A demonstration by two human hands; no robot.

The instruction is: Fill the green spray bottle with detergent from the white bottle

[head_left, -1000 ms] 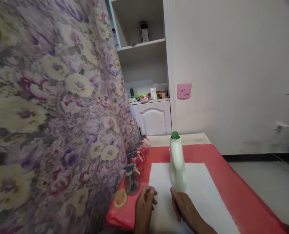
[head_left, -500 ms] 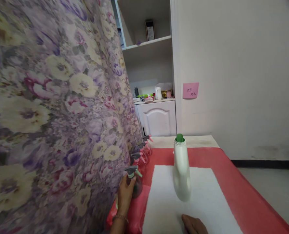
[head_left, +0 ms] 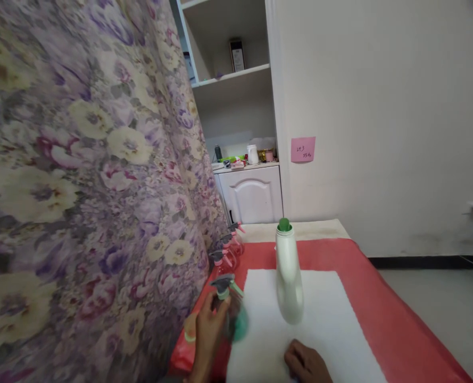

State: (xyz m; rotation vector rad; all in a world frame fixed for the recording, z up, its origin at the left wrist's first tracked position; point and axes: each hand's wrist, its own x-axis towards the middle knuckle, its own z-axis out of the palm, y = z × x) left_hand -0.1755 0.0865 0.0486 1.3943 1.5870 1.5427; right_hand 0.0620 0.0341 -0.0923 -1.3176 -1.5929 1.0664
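My left hand (head_left: 216, 319) is closed around the neck of a clear spray bottle (head_left: 238, 322) with a grey and pale-green trigger head and green liquid low inside. The spray bottle is at the left edge of a white cloth (head_left: 324, 340). A tall pale detergent bottle (head_left: 290, 292) stands upright on the cloth, its threaded neck uncapped with a green spout showing. Nearer to me, my right hand (head_left: 306, 361) is curled over the cloth, in front of the detergent bottle and apart from it. Whatever its fingers may hold is hidden.
Several pink-trimmed spray bottles (head_left: 219, 260) line the left side of the red-covered table (head_left: 328, 252), against a floral curtain (head_left: 140, 213). A round object with a light-green rim (head_left: 190, 327) lies left of my left hand. Behind are a white cabinet (head_left: 254, 197) and a wall.
My left hand has brought the spray bottle rightward and nearer from the row to the cloth's edge. My right hand shows more fully, still curled. The view has turned slightly right.
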